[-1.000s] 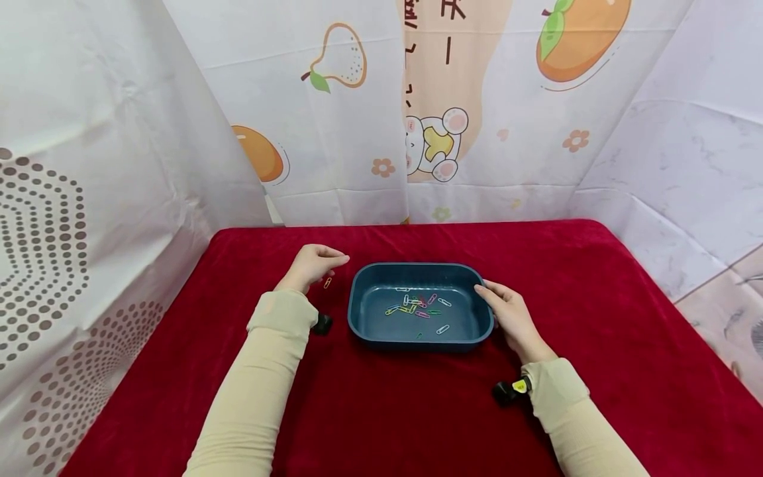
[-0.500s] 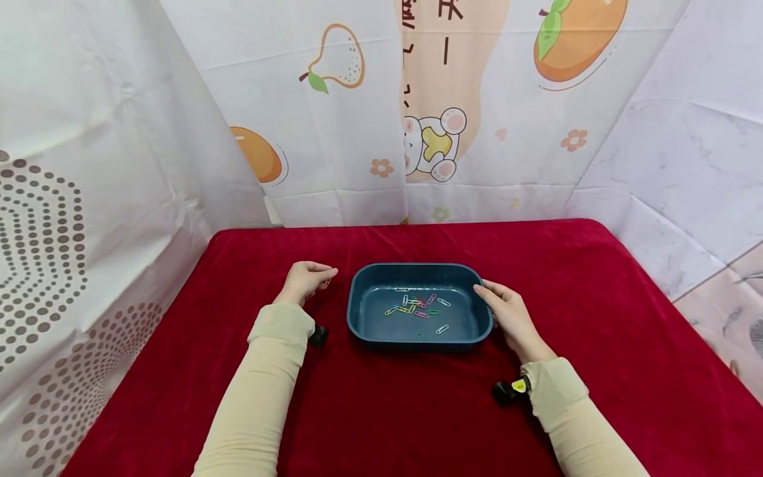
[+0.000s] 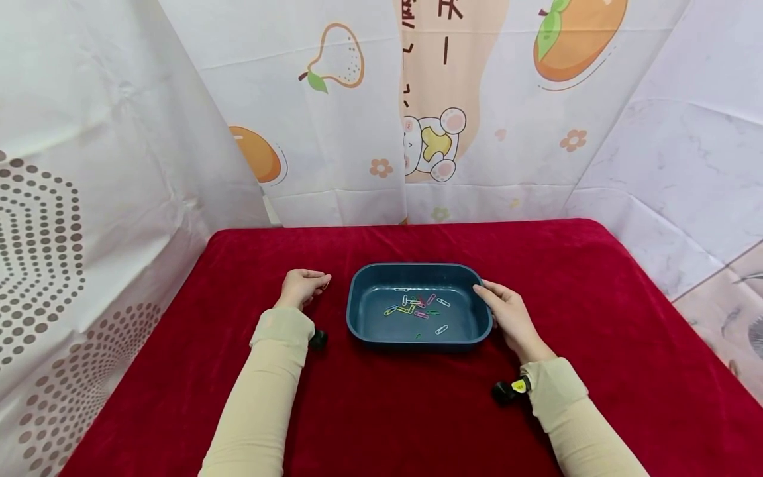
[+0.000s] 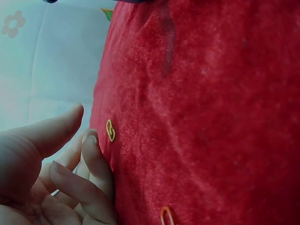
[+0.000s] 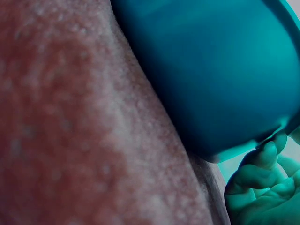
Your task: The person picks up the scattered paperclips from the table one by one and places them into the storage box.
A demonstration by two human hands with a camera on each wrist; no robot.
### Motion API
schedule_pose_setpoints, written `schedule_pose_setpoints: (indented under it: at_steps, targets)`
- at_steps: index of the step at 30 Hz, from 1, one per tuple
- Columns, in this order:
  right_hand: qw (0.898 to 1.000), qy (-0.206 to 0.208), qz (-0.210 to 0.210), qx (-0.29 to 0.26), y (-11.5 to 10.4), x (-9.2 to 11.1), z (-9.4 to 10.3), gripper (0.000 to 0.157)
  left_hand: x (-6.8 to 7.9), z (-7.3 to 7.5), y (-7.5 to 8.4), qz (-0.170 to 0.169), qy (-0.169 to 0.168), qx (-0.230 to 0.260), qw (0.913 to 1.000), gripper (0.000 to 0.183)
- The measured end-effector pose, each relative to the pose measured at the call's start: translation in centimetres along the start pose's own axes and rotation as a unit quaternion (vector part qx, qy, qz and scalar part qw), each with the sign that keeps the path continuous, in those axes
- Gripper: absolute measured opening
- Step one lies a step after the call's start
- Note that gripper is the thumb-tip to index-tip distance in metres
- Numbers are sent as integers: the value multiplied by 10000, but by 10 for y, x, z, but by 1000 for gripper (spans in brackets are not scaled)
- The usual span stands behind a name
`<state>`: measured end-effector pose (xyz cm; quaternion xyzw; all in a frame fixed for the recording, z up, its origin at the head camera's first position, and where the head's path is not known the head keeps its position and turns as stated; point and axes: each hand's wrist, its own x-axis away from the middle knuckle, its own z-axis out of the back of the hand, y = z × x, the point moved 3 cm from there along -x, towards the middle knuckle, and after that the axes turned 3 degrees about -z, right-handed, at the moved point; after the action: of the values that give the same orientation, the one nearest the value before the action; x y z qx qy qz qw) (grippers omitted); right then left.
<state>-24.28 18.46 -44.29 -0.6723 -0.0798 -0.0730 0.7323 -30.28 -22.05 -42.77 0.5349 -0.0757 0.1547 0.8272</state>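
My left hand point(image 3: 300, 289) is just above the red cloth, left of the dark blue tray point(image 3: 420, 336). Its fingertips are beside a yellow paper clip point(image 4: 110, 131) lying on the cloth; a gap shows between thumb and fingers in the left wrist view. An orange paper clip point(image 4: 167, 216) is partly cut off at that view's bottom edge. My right hand point(image 3: 509, 318) grips the tray's right end, thumb over the rim and fingers outside. Several coloured paper clips point(image 3: 421, 315) lie scattered on the tray's floor.
Red velvety cloth point(image 3: 381, 411) covers the table. Printed white curtains point(image 3: 346, 159) hang behind it and at both sides. A small black wrist camera point(image 3: 505, 393) is strapped to the right wrist.
My left hand has moved left and down, its fingertips nearer the clip on the cloth. The right hand and the tray stay as they were.
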Motion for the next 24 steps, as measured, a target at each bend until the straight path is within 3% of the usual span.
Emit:
schedule_pose_setpoints:
  at_steps: [5,17,24]
  targets:
    - [10000,3,14,33,0,0,0,56,-2,1,-1,51,97,-120,9999,36]
    - [10000,12,7,4,-1,0,0,56,-3,-2,0,210,433,-910,9947,24]
    - [9999,94,80,14,0,-1,0,53,-1,-3,2,33,513,-1287,9904,20]
